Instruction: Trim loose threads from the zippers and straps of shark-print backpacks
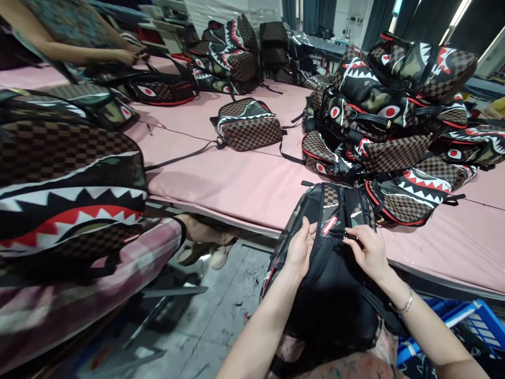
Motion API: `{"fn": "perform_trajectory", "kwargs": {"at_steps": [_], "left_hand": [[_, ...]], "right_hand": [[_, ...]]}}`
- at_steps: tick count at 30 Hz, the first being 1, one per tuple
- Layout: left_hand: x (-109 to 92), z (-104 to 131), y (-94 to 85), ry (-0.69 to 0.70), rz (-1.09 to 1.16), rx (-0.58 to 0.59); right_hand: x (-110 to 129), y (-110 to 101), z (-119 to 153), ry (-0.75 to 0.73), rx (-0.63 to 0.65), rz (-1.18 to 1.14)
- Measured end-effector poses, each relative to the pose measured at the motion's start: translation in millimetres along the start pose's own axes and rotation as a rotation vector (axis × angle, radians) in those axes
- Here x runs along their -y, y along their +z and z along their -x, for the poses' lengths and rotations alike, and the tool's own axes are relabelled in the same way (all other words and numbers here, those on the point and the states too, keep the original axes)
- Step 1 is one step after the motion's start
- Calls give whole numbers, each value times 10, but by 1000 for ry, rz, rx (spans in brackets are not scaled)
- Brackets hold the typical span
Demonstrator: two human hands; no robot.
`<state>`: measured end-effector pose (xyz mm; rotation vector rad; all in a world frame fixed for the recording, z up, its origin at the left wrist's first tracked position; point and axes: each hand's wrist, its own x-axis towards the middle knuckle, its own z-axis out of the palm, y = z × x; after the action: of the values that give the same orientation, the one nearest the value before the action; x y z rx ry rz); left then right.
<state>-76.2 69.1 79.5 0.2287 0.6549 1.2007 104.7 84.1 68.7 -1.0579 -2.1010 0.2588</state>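
Note:
A black backpack (335,295) leans against the table edge in front of me, its back panel and padded straps facing up. My left hand (302,246) is closed round the edge of a shoulder strap (319,258). Beside it lies a small red and white tag (329,225) in clear plastic. Between thumb and forefinger, my right hand (366,251) pinches a thin black strap (338,232) next to the tag. The fingers hide the end of that strap. Brown checkered and camouflage patches show near the top of the bag.
A pile of shark-mouth backpacks (394,121) stands on the pink table (221,184). A smaller bag (252,126) lies mid-table, and a large backpack (71,189) is at left. Another person's hands (132,55) work at the far left. A blue crate (473,321) sits low at right.

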Motion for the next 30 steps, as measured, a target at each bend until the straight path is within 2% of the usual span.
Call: {"fn": "perform_trajectory", "kwargs": {"at_steps": [5,12,18,23,30], "left_hand": [[42,-6,66,9,3,-17],[111,-13,100,46,-44,-48],[195,-31,157,105,-12,-92],[223,-49,163,115,-30,-116],[283,-34,156,147,-98,-123]], "right_hand": [[123,-16,81,40,-21,96],[265,80,153,71,-82,242],[292,163,221,35,-138,400],[285,190,211,1,-182,413],[340,120,244,58,-129,385]]}}
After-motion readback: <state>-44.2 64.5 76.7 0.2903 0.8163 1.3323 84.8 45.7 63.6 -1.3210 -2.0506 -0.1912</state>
